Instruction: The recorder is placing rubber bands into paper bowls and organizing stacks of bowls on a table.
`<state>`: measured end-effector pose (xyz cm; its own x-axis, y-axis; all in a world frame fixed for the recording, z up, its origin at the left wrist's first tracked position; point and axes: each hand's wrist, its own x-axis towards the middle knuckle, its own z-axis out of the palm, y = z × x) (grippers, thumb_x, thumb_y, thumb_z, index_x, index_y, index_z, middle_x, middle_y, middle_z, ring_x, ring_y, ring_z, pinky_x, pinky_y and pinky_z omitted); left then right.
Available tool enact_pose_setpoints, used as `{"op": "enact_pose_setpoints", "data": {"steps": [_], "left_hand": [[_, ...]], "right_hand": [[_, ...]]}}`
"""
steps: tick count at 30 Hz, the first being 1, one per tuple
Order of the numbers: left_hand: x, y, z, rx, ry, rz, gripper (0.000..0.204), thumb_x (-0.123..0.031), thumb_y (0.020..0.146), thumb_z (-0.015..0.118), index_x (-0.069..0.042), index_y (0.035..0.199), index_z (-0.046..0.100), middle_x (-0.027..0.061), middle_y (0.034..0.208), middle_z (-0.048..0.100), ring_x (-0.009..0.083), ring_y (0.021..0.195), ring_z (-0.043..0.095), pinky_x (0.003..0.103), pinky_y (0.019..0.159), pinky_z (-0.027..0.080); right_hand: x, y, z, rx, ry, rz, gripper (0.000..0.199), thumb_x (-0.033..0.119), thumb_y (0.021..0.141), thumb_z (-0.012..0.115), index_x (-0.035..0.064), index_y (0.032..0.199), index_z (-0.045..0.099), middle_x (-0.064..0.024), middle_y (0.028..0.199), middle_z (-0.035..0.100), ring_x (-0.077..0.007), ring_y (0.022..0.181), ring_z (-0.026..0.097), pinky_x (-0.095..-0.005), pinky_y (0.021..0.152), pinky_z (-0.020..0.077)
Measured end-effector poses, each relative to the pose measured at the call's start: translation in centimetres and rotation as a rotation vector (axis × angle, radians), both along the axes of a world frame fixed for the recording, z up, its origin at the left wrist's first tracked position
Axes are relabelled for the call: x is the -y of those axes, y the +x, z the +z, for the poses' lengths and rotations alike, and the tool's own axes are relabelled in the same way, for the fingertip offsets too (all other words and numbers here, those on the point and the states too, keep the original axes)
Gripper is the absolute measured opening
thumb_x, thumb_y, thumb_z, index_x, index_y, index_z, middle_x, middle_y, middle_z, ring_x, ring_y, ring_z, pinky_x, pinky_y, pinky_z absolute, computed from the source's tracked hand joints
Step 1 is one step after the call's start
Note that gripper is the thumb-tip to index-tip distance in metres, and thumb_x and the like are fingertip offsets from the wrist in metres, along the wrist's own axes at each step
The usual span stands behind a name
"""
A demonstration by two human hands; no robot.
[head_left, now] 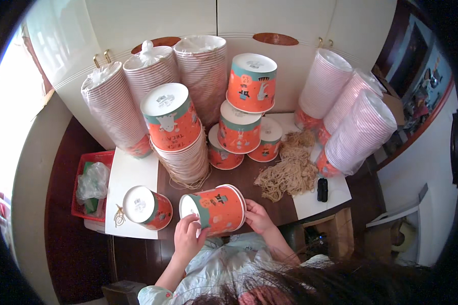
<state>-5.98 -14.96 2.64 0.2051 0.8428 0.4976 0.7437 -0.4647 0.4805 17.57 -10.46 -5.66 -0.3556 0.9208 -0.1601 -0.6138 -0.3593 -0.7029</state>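
Note:
An orange and teal paper bucket (221, 211) with printed cartoon figures lies on its side at the table's front edge, its white base toward the left. My left hand (188, 238) grips it at the base end, fingers bent over the edge. Around the white rim at the other end, my right hand (258, 217) is closed. The rim looks doubled, so a second bucket may be nested there. Left of it, a similar bucket (163, 211) stands upside down, with a small loop of twine (119, 216) beside it.
Ahead stand a bucket stack (180, 165) with twine hanging round it and a pyramid of upturned buckets (240, 133). A heap of tan twine (290, 170) lies right, near a black object (322, 189). Wrapped stacks (114, 104) line the back; a red basket (76, 206) is left.

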Motion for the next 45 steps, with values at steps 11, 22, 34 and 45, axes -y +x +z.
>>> {"op": "enact_pose_setpoints", "data": {"steps": [11,22,34,45], "left_hand": [[1.0,-0.6,-1.1,0.283,-0.299,0.022,0.025,-0.005,0.065,0.07,-0.004,0.07,0.046,0.0103,0.085,0.049,0.0265,0.079,0.049,0.034,0.061,0.042],[2.4,-7.6,-6.8,1.3,-0.625,-0.116,0.013,0.002,0.078,0.057,-0.006,0.079,0.047,0.0081,0.101,0.055,0.0136,0.087,0.054,0.026,0.071,0.047],[5.3,-10.5,-15.8,1.863,-0.697,-0.098,0.039,-0.025,0.091,0.038,-0.004,0.123,0.038,0.0118,0.121,0.047,0.0262,0.108,0.049,0.042,0.086,0.045],[-0.1,-13.5,-16.3,1.808,-0.341,0.096,0.042,-0.031,0.093,0.03,-0.001,0.12,0.042,0.0122,0.119,0.048,0.0255,0.109,0.047,0.038,0.091,0.04]], "right_hand": [[0.0,1.6,1.6,0.336,0.08,-0.129,0.034,-0.002,0.083,0.045,-0.0029,0.117,0.045,-0.0082,0.101,0.058,-0.0134,0.091,0.055,-0.0251,0.08,0.0443],[-1.4,7.2,4.7,0.626,0.342,-0.559,0.026,0.005,0.088,0.043,-0.0036,0.112,0.05,-0.0068,0.108,0.055,-0.0132,0.098,0.051,-0.0273,0.089,0.0379],[0.2,1.3,4.8,1.438,1.297,-0.372,0.027,0.003,0.071,0.05,0.0104,0.094,0.063,-0.0019,0.086,0.06,-0.0187,0.083,0.055,-0.0374,0.084,0.0407],[2.0,-2.1,3.2,1.262,1.331,-0.173,0.027,0.003,0.074,0.054,0.0078,0.1,0.059,-0.0077,0.099,0.058,-0.0227,0.101,0.053,-0.0388,0.094,0.0384]]}}
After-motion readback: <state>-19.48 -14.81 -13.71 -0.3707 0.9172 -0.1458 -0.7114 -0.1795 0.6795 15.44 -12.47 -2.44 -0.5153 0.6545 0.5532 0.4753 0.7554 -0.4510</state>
